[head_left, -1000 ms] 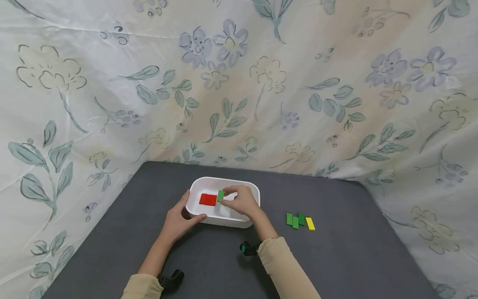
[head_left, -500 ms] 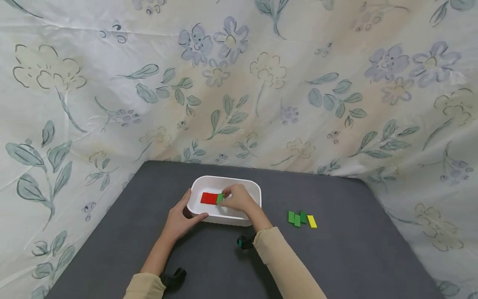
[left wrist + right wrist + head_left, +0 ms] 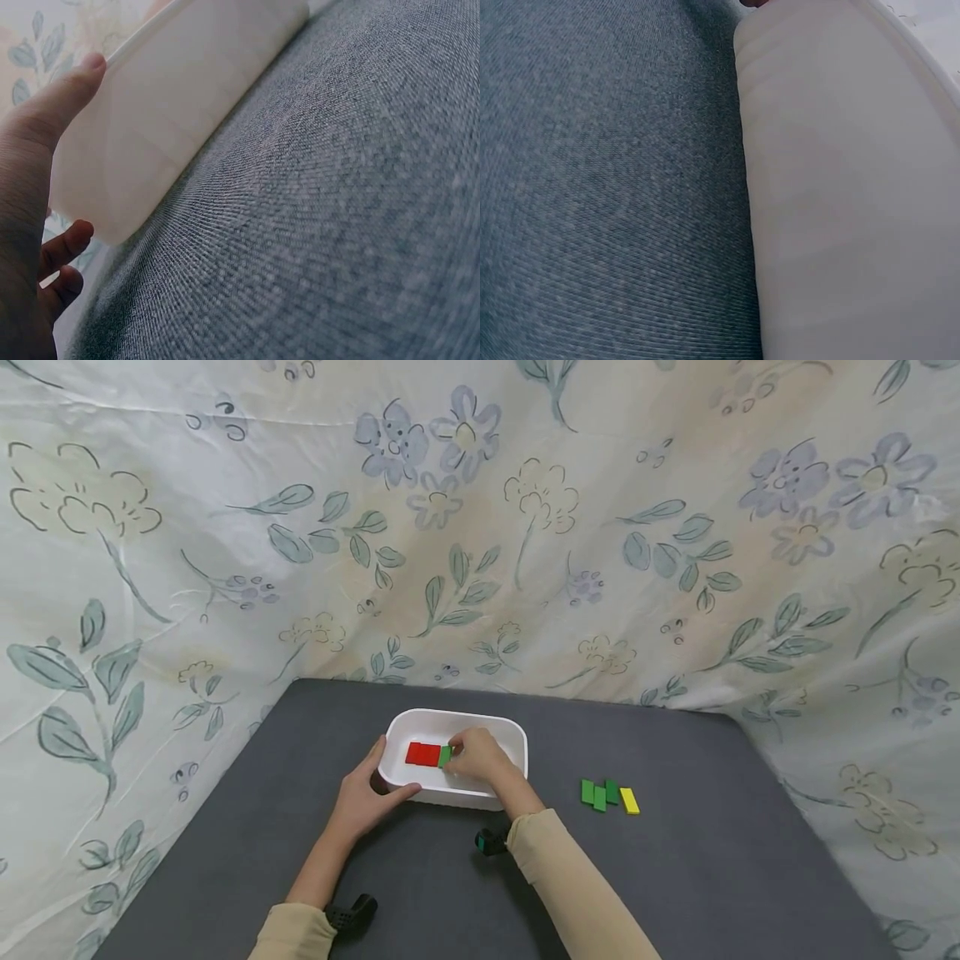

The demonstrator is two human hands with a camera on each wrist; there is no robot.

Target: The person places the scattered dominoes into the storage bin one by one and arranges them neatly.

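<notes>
A white plastic tub (image 3: 457, 798) stands on the dark cloth. My left hand (image 3: 360, 800) holds its left end, the thumb (image 3: 75, 88) at the near rim and the other fingers round the end wall. Inside, red blocks (image 3: 423, 754) lie flat side by side. My right hand (image 3: 482, 757) reaches in over the near wall and pinches a small green block (image 3: 446, 756) against the right end of the red ones. Its fingers partly cover that block. In the right wrist view the tub's outer wall (image 3: 840, 165) hides this grip.
Right of the tub lie several green blocks (image 3: 600, 794) in a loose cluster, with one yellow block (image 3: 629, 801) beside them. Grey cloth (image 3: 435, 893) covers the table. A floral curtain (image 3: 480, 543) hangs behind and along both sides.
My right hand has lowered the green block from a tilted, raised position down beside the red blocks. My left hand keeps its hold on the tub, and the head view has shifted slightly.
</notes>
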